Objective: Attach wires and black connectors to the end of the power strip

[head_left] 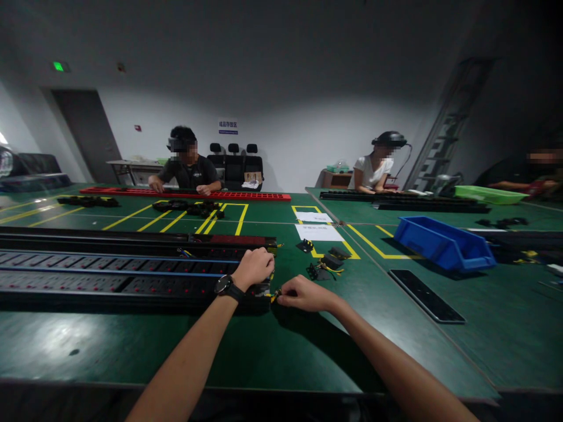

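Long black power strips (pixel 176 285) with rows of sockets and small red marks lie side by side across the left of the table. My left hand (pixel 254 266), with a watch (pixel 224 285) on its wrist, is curled over their right end; its fingertips are mostly hidden. Just beyond that end, my right hand (pixel 303 294) is closed in a pinch on a short yellow-green wire (pixel 275 295) that comes from the nearest strip. Small black end pieces (pixel 331 262) with yellow wires lie beyond my right hand.
A blue bin (pixel 444 243) and a black phone-like slab (pixel 426 296) are on the right. White paper sheets (pixel 319 232) lie ahead on the green table (pixel 352 357). Across it, people work by a red rail (pixel 259 196), black strips (pixel 431 205) and a green tray (pixel 490 194).
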`<move>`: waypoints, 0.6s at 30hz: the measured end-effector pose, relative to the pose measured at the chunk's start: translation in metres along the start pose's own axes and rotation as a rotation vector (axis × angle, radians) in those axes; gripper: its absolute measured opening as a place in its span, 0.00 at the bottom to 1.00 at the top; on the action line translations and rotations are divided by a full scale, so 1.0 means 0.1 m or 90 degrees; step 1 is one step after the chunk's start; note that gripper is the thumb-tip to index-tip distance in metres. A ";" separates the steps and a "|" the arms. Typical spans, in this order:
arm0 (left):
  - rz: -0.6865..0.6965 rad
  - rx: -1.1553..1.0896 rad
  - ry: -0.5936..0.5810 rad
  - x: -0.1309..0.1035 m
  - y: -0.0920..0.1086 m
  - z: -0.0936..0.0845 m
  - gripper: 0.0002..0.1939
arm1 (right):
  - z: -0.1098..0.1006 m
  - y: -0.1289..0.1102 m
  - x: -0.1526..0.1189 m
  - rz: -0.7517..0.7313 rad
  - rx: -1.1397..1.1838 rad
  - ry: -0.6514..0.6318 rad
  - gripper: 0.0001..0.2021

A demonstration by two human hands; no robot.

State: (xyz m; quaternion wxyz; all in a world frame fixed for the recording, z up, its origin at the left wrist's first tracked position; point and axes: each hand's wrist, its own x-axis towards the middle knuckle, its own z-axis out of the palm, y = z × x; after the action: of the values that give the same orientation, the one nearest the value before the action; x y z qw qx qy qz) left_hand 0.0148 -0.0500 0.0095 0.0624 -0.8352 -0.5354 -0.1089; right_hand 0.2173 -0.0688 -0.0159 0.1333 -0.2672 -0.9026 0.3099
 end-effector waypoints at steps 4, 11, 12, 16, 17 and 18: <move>-0.004 -0.010 0.000 -0.01 0.00 -0.02 0.16 | -0.01 0.01 0.01 0.006 -0.012 -0.011 0.17; 0.000 -0.008 -0.002 0.00 0.00 -0.01 0.15 | -0.02 0.00 0.02 0.007 -0.020 -0.024 0.17; 0.000 -0.006 -0.001 0.00 -0.01 0.00 0.15 | -0.02 0.00 0.02 0.006 -0.022 -0.024 0.17; 0.003 -0.006 0.003 0.01 -0.03 0.03 0.15 | -0.02 0.02 0.02 0.008 -0.021 -0.026 0.17; 0.004 -0.006 0.003 0.01 -0.03 0.04 0.15 | -0.02 0.02 0.02 0.011 -0.019 -0.026 0.17; 0.003 -0.006 0.001 0.01 -0.03 0.04 0.15 | -0.01 0.03 0.02 0.014 -0.017 -0.025 0.16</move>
State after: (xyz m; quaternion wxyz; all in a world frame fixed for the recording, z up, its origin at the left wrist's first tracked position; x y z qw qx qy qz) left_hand 0.0132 -0.0474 0.0062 0.0593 -0.8368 -0.5326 -0.1121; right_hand 0.2172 -0.0647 -0.0165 0.1089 -0.2727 -0.9062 0.3043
